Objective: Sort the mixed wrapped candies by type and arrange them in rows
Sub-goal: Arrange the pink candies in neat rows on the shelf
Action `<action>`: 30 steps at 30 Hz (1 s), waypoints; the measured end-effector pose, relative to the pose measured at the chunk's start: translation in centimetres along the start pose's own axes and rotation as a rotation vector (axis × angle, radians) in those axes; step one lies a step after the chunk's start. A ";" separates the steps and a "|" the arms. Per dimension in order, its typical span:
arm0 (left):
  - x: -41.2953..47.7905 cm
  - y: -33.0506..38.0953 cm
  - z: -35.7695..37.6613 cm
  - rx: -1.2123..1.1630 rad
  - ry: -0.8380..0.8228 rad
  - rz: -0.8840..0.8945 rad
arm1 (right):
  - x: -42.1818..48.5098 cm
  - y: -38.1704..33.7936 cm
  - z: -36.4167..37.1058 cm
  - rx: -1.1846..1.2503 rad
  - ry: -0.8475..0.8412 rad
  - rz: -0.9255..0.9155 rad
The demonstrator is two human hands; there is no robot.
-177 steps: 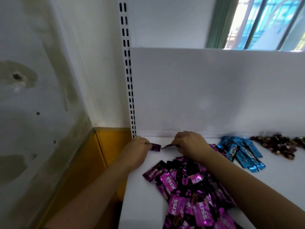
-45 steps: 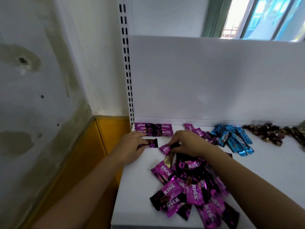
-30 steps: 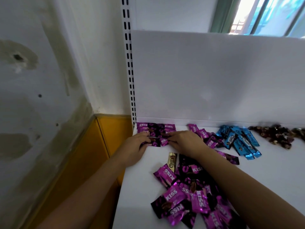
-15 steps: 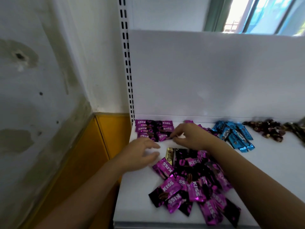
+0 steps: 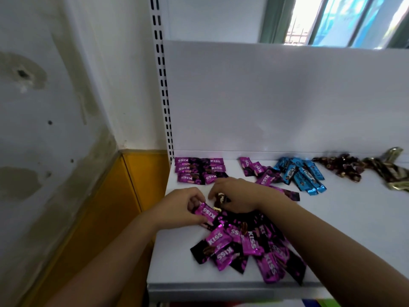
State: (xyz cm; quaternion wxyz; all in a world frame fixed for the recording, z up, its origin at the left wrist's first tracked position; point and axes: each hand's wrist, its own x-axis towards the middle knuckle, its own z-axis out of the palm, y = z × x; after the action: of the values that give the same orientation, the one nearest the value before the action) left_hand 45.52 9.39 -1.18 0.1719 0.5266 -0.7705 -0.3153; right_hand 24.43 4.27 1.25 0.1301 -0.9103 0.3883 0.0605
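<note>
A loose pile of purple KISS candies (image 5: 247,244) lies at the front of the white shelf (image 5: 354,229). Three rows of purple KISS candies (image 5: 200,170) sit stacked at the back left corner. My left hand (image 5: 179,209) pinches one purple KISS candy (image 5: 207,212) at the pile's far edge. Beside it, my right hand (image 5: 236,196) curls its fingers around a brown and gold candy (image 5: 220,199). More purple candies (image 5: 257,171) lie loose behind my right hand.
Blue candy sticks (image 5: 303,176) lie in a heap at the back centre. Dark brown candies (image 5: 343,167) and gold-wrapped ones (image 5: 391,169) sit at the back right. A slotted upright post (image 5: 162,85) and the white back panel (image 5: 287,100) bound the shelf.
Both hands drew back from the stacked rows to the pile. My left hand has picked up a purple KISS candy and my right hand has taken the brown and gold candy.
</note>
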 end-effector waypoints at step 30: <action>15.5 18.2 9.6 0.481 -0.034 0.520 | -24.0 21.1 3.1 0.642 0.906 0.810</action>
State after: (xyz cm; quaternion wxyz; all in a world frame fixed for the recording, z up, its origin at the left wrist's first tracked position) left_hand 21.02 2.53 2.77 0.1047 0.3328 -0.9338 -0.0794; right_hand -7.39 7.73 -0.64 0.1854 -0.5452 0.7127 -0.4006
